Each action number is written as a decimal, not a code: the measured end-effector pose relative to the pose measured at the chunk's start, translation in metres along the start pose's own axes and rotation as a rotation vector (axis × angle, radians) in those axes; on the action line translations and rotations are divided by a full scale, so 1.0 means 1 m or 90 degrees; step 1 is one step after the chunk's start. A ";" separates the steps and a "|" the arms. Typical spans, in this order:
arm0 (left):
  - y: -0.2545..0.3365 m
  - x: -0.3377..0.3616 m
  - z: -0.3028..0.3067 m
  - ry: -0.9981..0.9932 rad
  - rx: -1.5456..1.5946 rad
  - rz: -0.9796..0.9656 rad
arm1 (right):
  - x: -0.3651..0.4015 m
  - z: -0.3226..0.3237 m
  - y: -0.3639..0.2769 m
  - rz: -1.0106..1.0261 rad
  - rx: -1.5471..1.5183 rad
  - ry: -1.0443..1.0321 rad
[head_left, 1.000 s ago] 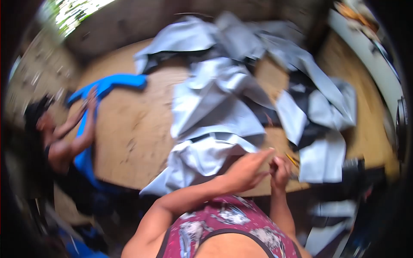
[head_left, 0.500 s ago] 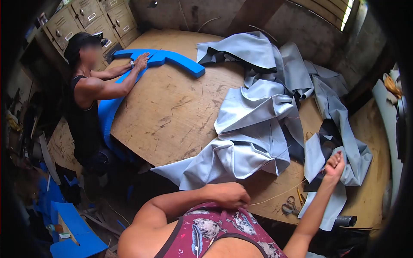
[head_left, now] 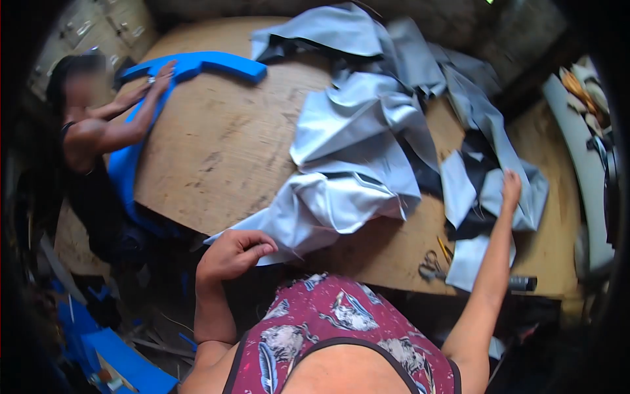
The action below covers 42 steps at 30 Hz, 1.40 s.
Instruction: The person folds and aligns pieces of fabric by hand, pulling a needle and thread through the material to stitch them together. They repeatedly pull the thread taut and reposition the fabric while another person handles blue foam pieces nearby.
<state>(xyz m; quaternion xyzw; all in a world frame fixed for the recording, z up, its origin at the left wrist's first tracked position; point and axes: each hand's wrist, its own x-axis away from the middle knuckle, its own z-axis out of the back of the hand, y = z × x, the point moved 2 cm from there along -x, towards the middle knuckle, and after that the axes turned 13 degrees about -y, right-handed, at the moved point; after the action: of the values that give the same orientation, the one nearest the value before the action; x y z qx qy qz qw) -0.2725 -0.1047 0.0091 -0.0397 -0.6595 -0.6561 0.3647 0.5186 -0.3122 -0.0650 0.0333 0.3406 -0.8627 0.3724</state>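
Observation:
My left hand point(head_left: 237, 255) is closed, thumb against curled fingers, beside the near left corner of a large grey fabric piece point(head_left: 341, 203). Whether the fingers pinch a thread or the fabric is hidden. Further right, my right hand point(head_left: 511, 189) is closed over a long grey fabric strip point(head_left: 522, 154) with dark backing. What it grips is too blurred to make out. The fabric lies crumpled in folds across the wooden table point(head_left: 216, 131). Nearer to me than the right hand, scissors point(head_left: 430, 266) and a yellow pencil-like stick point(head_left: 445, 249) lie on the table.
Across the table at left, a co-worker point(head_left: 92, 144) rests both hands on a blue curved foam piece point(head_left: 230, 64). A dark cylinder point(head_left: 523, 283) lies by the near right edge. More blue pieces point(head_left: 125, 358) are on the floor at lower left.
My left hand has moved from in front of my chest leftward to the fabric corner. My right hand has reached slightly forward over the strip. The thread seen earlier no longer shows. The view has shifted.

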 end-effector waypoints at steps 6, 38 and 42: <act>0.062 -0.054 -0.087 -0.241 -0.126 -0.251 | 0.242 -0.035 -0.387 0.188 -0.505 -0.631; 0.054 -0.124 -0.079 -0.302 -0.025 -0.216 | 0.332 -0.077 -0.410 0.132 -0.294 -0.253; 0.064 -0.152 -0.082 -0.174 0.067 -0.315 | 0.320 -0.094 -0.394 0.014 -0.397 -0.159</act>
<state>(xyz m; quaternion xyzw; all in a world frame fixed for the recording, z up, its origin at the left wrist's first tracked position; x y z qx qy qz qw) -0.0925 -0.1046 -0.0286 0.0533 -0.7252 -0.6788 0.1025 0.0076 -0.2599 -0.0151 -0.1846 0.5394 -0.7104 0.4127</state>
